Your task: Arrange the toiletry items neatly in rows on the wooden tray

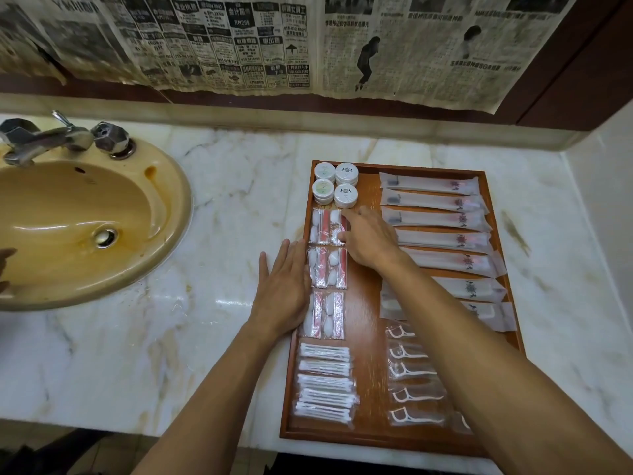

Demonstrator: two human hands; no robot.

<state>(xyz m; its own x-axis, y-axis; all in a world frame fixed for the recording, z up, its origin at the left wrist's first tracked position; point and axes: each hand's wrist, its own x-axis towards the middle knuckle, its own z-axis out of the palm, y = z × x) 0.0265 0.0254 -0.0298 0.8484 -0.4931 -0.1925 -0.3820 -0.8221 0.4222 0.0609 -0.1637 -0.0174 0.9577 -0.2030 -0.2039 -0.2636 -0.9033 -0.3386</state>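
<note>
Wooden tray (364, 337) on marble worktop (205, 303), right of sink (85, 217); packets in rows. Left hand (282, 289) flat against tray's left edge. Right hand (368, 240) touches the top red-and-white sachet (327, 228), below four round soaps (335, 183)

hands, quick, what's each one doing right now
Left hand: open, fingers straight, flat against the wooden tray edge.
Right hand: fingers curled on the top red-and-white packet.
</note>
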